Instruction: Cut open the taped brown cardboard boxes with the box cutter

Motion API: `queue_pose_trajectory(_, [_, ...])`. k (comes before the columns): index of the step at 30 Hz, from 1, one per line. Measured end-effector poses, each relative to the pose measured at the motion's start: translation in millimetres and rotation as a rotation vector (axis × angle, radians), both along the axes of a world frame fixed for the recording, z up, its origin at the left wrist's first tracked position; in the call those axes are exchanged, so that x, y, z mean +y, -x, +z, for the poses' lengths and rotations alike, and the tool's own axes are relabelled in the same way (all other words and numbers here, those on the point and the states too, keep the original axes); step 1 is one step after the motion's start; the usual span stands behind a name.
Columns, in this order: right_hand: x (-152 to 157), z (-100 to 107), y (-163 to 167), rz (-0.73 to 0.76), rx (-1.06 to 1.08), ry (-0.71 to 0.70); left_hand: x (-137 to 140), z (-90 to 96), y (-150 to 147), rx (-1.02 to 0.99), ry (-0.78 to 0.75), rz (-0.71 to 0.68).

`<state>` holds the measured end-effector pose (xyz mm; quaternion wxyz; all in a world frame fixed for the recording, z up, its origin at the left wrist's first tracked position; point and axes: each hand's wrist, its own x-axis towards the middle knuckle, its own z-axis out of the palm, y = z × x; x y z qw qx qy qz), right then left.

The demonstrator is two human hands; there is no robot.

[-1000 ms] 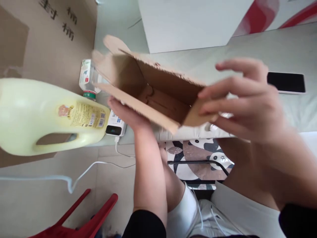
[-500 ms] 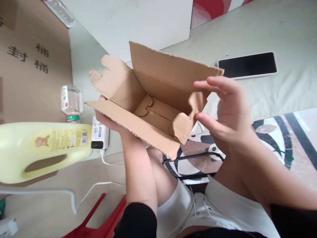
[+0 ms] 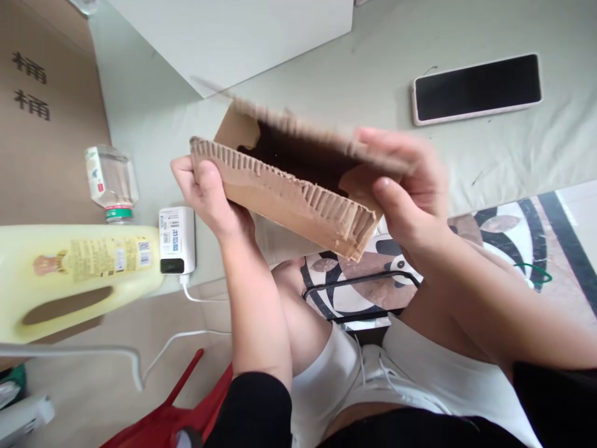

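Note:
A small brown cardboard box (image 3: 284,208) is held up in front of me, its inside dark and its long flaps partly folded over the opening. My left hand (image 3: 208,196) grips the left end, thumb on the torn, corrugated edge of the near flap. At the right end, my right hand (image 3: 413,180) has its fingers over the corner of the far flap and its thumb by the short end flap. The far flap and right fingertips are blurred by motion.
A phone (image 3: 478,89) lies on the pale cloth at the right. To the left are a clear bottle (image 3: 112,180), a yellow jug (image 3: 28,261), a white power bank (image 3: 177,239) with a cable, and a large carton (image 3: 56,149). A white board (image 3: 242,37) stands behind.
The wide-open long flaps have swung inward over the opening, and the box has tilted. My left thumb now shows on the near flap. My right hand has closed in on the right end.

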<state>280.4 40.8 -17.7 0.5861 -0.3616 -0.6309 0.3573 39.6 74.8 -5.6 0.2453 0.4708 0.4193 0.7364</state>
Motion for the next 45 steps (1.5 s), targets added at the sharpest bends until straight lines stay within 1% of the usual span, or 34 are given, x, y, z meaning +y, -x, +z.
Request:
queue_pose_trajectory(2, [1.4, -4.0, 2.3, 0.005, 0.003, -0.051, 2.8, -0.6, -0.3, -0.045, -0.08, -0.048])
queue_pose_trajectory(7, [7.6, -15.9, 8.4, -0.087, -0.022, -0.076, 5.7, -2.8, -0.9, -0.08, -0.088, -0.086])
queue_pose_trajectory(11, [9.8, -17.3, 10.4, -0.112, -0.06, -0.109, 5.2, -1.0, -3.0, -0.115, -0.068, -0.12])
queue_pose_trajectory(13, [11.6, -16.9, 10.3, -0.101, -0.047, -0.133, 5.3, -0.4, -2.8, -0.108, -0.057, -0.113])
queue_pose_trajectory(17, [15.3, -17.6, 9.1, -0.01, 0.088, -0.276, 6.0, -1.0, -0.2, -0.095, -0.02, -0.072])
queue_pose_trajectory(18, [15.6, -17.8, 8.8, -0.003, 0.099, -0.275, 6.2, -1.3, 0.5, -0.097, -0.008, -0.066])
queue_pose_trajectory(20, [15.7, -18.0, 8.2, -0.024, 0.075, -0.207, 6.7, -1.9, 1.9, -0.102, 0.005, -0.062])
queue_pose_trajectory(22, [15.9, -18.2, 7.8, -0.031, 0.069, -0.185, 7.5, -2.8, 3.5, -0.103, 0.003, -0.072])
queue_pose_trajectory(25, [17.3, -18.1, 7.3, 0.024, 0.118, -0.262, 8.8, -4.2, 7.1, -0.086, -0.006, -0.09])
queue_pose_trajectory(27, [17.6, -17.3, 6.8, 0.045, 0.125, -0.286, 9.0, -4.6, 10.2, -0.057, -0.01, -0.078])
queue_pose_trajectory(29, [16.3, -15.8, 6.3, 0.035, 0.107, -0.262, 8.3, -4.1, 13.2, 0.001, 0.0, -0.046])
queue_pose_trajectory(32, [12.9, -13.9, 5.7, -0.015, 0.025, -0.16, 6.2, -1.7, 16.3, 0.142, 0.04, 0.022])
queue_pose_trajectory(34, [11.6, -13.7, 6.0, -0.053, -0.048, -0.098, 5.2, 0.2, 16.3, 0.192, 0.054, 0.066])
queue_pose_trajectory(36, [11.5, -14.0, 7.0, -0.057, -0.051, -0.134, 4.5, 2.3, 14.4, 0.182, 0.06, 0.095])
queue_pose_trajectory(38, [11.6, -14.1, 8.3, -0.049, 0.003, -0.202, 3.9, 4.2, 11.6, 0.164, 0.062, 0.109])
queue_pose_trajectory(39, [11.3, -14.0, 8.9, -0.052, 0.018, -0.211, 3.6, 5.0, 10.3, 0.164, 0.064, 0.111])
queue_pose_trajectory(40, [10.8, -13.7, 9.2, -0.065, 0.013, -0.19, 3.3, 5.7, 9.3, 0.166, 0.068, 0.109])
queue_pose_trajectory(43, [8.3, -12.2, 9.3, -0.113, -0.08, -0.05, 2.7, 6.4, 8.4, 0.167, 0.072, 0.103])
queue_pose_trajectory(45, [7.3, -11.1, 8.9, -0.114, -0.081, -0.028, 2.8, 5.7, 9.6, 0.165, 0.062, 0.1])
